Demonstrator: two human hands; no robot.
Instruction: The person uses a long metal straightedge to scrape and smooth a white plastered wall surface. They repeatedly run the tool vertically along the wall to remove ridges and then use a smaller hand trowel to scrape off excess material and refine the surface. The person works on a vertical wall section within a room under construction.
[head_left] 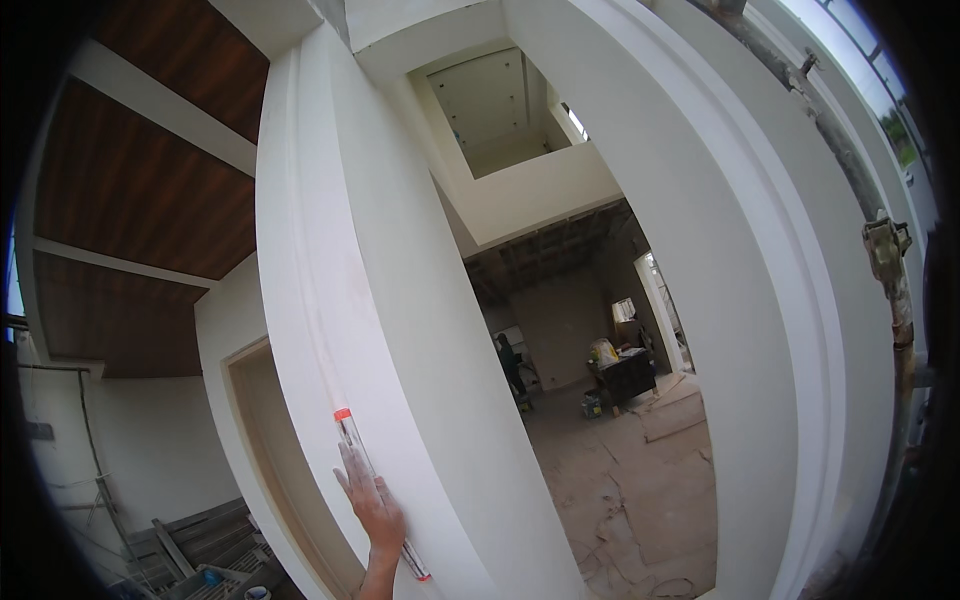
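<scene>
My left hand (pixel 378 510) presses a slim silver bar with red end caps, which looks like a spirit level (pixel 413 563), against the white column (pixel 335 300). The bar runs lengthwise along the column face and tilts with it in this view. My fingers, dusted with white, stretch up over its middle, and the thumb side lies along its right. Both red ends show, one above my fingertips and one below the wrist. No part of my right hand is in view.
Right of the column, a tall opening shows a room with a dusty, covered floor (pixel 640 510), a dark table (pixel 626 377) and a person (pixel 510 362). A metal scaffold pole with a clamp (pixel 886 248) stands at far right. Stacked boards (pixel 215 545) lie at lower left.
</scene>
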